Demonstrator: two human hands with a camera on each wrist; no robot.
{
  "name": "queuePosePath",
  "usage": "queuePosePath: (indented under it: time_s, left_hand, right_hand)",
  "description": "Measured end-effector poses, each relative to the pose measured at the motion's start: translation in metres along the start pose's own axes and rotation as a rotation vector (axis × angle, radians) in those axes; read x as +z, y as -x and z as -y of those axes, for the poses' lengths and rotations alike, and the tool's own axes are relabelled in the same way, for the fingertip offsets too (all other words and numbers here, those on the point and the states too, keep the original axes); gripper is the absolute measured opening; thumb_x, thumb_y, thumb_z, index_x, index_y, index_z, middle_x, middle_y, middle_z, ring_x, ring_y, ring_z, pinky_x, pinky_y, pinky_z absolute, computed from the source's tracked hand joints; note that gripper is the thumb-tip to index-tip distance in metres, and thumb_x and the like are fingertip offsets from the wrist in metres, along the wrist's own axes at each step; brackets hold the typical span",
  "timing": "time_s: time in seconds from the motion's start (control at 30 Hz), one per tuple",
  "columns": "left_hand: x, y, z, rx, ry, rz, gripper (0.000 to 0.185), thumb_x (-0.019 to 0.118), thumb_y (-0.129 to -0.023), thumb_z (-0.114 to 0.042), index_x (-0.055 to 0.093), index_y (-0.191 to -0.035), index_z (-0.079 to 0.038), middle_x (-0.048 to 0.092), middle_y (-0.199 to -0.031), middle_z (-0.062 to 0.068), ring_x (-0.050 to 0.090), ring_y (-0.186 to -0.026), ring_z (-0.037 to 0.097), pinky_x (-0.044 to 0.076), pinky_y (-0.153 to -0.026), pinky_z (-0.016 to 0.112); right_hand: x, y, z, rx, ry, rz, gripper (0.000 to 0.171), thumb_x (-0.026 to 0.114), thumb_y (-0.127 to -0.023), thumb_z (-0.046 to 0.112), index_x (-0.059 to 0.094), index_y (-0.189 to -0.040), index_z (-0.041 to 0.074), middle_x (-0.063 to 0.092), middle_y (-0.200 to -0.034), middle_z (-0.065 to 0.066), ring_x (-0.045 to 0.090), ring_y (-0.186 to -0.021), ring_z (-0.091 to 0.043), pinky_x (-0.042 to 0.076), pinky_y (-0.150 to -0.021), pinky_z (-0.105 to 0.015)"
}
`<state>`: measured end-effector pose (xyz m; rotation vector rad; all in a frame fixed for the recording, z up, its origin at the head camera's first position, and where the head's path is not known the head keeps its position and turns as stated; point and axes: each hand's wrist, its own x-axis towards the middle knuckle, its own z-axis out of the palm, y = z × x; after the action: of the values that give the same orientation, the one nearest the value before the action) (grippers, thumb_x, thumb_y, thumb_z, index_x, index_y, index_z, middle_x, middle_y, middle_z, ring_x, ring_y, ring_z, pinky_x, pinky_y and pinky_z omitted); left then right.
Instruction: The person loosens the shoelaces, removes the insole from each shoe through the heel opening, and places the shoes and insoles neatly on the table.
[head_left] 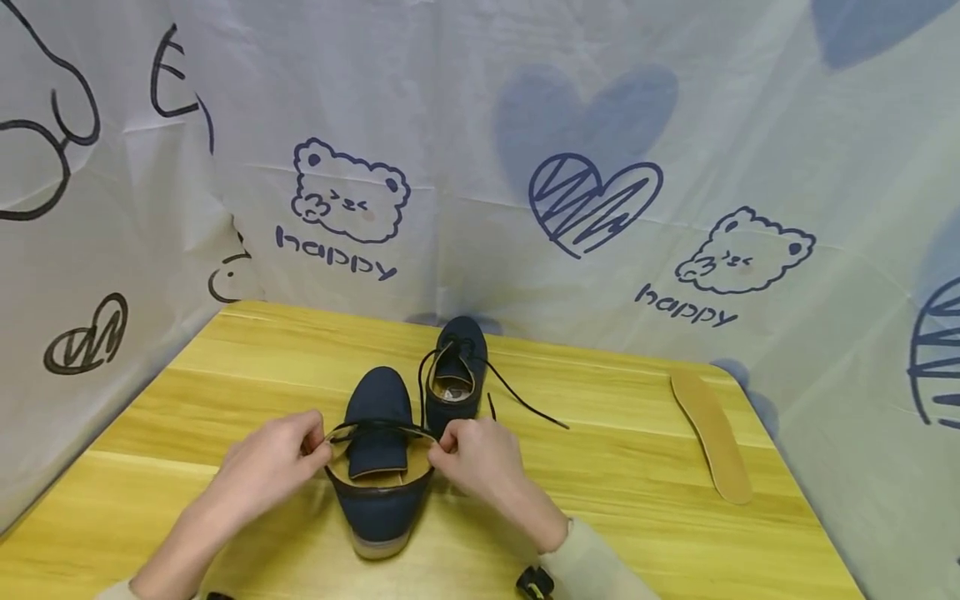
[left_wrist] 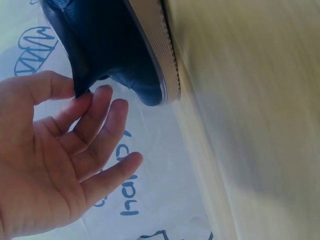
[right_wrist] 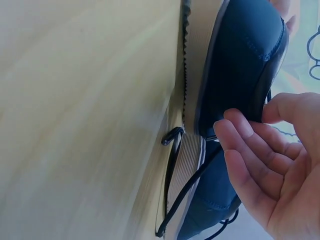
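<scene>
one yellow wooden table [head_left: 637,467], printed cloth [head_left: 480,125]

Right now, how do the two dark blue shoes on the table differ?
The near shoe is between both hands, its lace pinched by left hand and right hand; the far shoe stands untouched, laces trailing loose on the wooden table. Both point away.

Bright even light, soft shadows (wrist views blurred close-up).
</scene>
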<state>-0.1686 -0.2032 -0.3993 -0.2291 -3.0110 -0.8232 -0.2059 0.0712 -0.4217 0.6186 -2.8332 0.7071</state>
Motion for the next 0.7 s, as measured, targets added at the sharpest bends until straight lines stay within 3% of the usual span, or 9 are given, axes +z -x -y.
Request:
queuePosePath:
  time_s: [0.23, 0.47, 0.7]
  left_hand:
    - [0.003, -0.001, -0.005, 0.047, 0.075, 0.016, 0.017, 0.069, -0.095, -0.017, 0.057, -0.084, -0.018, 0.057, -0.071, -0.006, 0.049, -0.059, 0.014, 0.038, -0.050, 0.032]
    - [0.007, -0.004, -0.002, 0.138, 0.213, 0.048, 0.015, 0.071, -0.100, -0.022, 0.063, -0.089, -0.016, 0.064, -0.076, -0.008, 0.059, -0.068, 0.007, 0.050, -0.061, 0.025]
    - [0.004, -0.011, -0.002, 0.141, 0.199, 0.063, 0.022, 0.068, -0.102, -0.037, 0.066, -0.091, -0.019, 0.067, -0.085, -0.008, 0.064, -0.082, 0.009, 0.053, -0.069, 0.030]
  right_hand:
    - [-0.003, 0.003, 0.007, -0.028, -0.060, 0.023, 0.019, 0.075, -0.091, 0.026, 0.069, -0.072, 0.024, 0.062, -0.062, 0.018, 0.048, -0.051, 0.001, 0.041, -0.048, -0.022]
    - [-0.001, 0.005, 0.018, -0.080, 0.015, 0.006, 0.017, 0.075, -0.095, 0.036, 0.073, -0.082, 0.024, 0.068, -0.071, 0.017, 0.054, -0.058, 0.001, 0.041, -0.051, -0.020]
    - [-0.003, 0.011, 0.020, -0.118, 0.011, -0.014, 0.011, 0.076, -0.095, 0.033, 0.077, -0.096, 0.022, 0.074, -0.086, 0.015, 0.063, -0.070, -0.001, 0.045, -0.056, -0.019]
